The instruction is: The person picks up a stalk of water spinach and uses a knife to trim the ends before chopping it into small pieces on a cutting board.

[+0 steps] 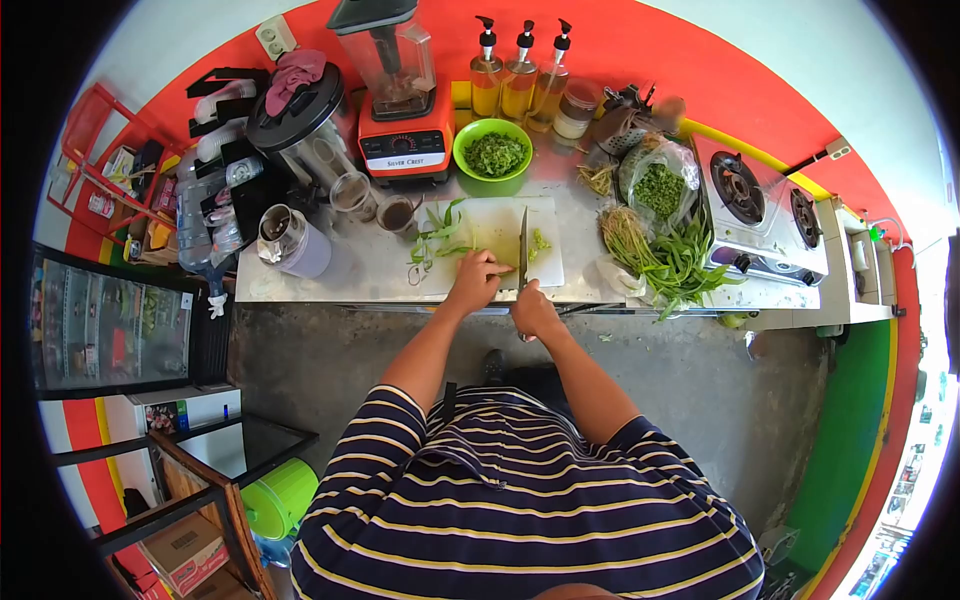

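My right hand is wrapped round the handle of a kitchen knife, whose long blade points away from me over a white cutting board. Left of the blade, my left hand presses down with bent fingers on the stem ends of some leafy greens. Their leaves spread over the board's left side, and the fingertips lie close to the blade. Small chopped green pieces lie just right of the knife. Behind the board, a lime-green bowl holds chopped greens.
A bunch of greens and a plastic bag of chopped greens lie to the right, beside a gas stove. Behind stand a red blender and pump bottles. Cups and a metal container stand left.
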### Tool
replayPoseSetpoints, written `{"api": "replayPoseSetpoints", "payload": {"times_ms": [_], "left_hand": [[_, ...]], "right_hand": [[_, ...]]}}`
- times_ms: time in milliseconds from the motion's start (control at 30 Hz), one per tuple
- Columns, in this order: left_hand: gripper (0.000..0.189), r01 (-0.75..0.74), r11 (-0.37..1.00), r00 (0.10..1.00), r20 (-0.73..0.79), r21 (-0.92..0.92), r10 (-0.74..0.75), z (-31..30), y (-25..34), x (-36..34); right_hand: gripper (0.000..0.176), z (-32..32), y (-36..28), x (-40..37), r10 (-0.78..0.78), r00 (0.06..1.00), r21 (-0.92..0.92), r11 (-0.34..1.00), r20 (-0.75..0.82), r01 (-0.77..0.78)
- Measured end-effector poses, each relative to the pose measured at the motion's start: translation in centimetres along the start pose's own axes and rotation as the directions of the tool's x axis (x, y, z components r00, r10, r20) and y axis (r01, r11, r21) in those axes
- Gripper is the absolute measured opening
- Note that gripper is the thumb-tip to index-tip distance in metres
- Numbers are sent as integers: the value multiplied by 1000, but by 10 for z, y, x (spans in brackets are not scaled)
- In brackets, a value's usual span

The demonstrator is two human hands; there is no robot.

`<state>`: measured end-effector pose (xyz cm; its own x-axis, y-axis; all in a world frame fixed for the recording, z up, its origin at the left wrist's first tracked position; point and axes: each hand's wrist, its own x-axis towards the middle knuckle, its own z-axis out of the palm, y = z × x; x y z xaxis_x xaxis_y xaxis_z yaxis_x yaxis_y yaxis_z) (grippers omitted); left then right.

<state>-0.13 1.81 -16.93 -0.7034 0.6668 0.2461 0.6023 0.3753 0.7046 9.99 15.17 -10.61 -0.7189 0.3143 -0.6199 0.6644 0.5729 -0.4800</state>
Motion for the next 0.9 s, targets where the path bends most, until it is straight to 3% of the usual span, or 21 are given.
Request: {"api": "replayPoseSetpoints", "payload": {"times_ms": [133,333,400,667,767,900], "left_hand": [[38,13,1000,1000,-8,15,-13,1,3,-2],[39,20,999,1000,-8,30,-20,0,2,0],[36,-2,1000,1000,-22,15,3,1,0,-1],[26,3,1000,1000,-10,-4,-3,-4,5,-2],[24,-3,1000,1000,-21,-14,3,-6,7,0],[23,-1,1000,1000,-17,25,1,-3,4,0]], "right_hand": [[32,-8,-1,-4,3,1000,-49,999,-8,-3],[32,-4,-7,-10,38,999,36,999,14,-39],[33,0,-1,-5,-24,998,-152,988,-50,16],[37,-4,11,9,-35,999,-199,980,-32,28],[38,-2,5,3,-66,991,-315,949,-116,26],[32,-12,-1,-1,-103,988,-341,938,-114,58]]}}
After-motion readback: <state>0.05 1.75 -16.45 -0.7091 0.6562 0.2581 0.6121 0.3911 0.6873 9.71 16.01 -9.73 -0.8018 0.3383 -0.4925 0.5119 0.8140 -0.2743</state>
